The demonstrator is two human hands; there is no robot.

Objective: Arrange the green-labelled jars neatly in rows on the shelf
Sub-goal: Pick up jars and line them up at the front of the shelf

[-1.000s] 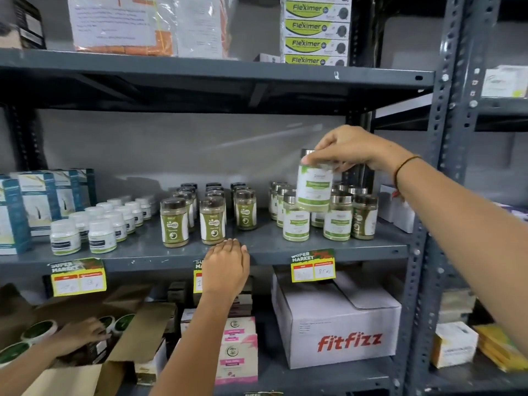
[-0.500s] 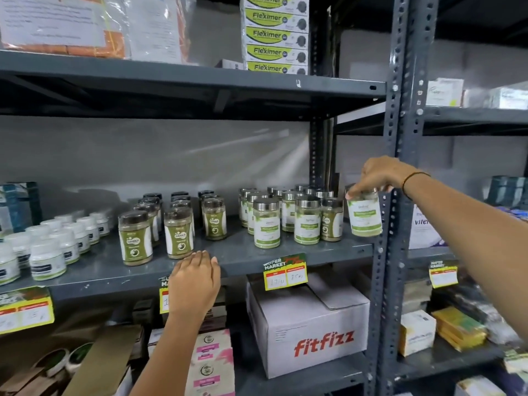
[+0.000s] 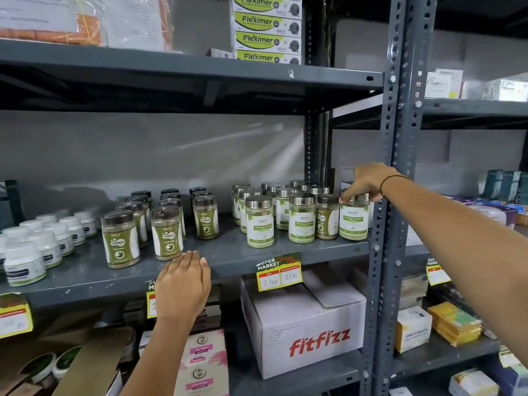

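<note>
On the grey middle shelf (image 3: 234, 252) stand several silver-lidded jars with white and green labels (image 3: 301, 217), grouped in rows at the right. My right hand (image 3: 367, 181) grips the lid of one such jar (image 3: 353, 221), which stands at the right end of the front row beside the shelf post. Left of them are several dark-lidded jars with olive-green labels (image 3: 120, 238), in loose rows. My left hand (image 3: 183, 284) rests flat on the shelf's front edge, holding nothing, just in front of those jars.
White tubs (image 3: 25, 264) fill the shelf's left end. A perforated steel post (image 3: 385, 195) stands right beside the held jar. Below sit a white fitfizz carton (image 3: 308, 327), pink boxes (image 3: 203, 358) and an open cardboard box (image 3: 71, 364). Price tags (image 3: 278, 271) hang off the shelf edge.
My right hand carried the jar from above the group down to the right end of the front row, where it now stands on the shelf. The view shifted right; my left hand stayed on the edge.
</note>
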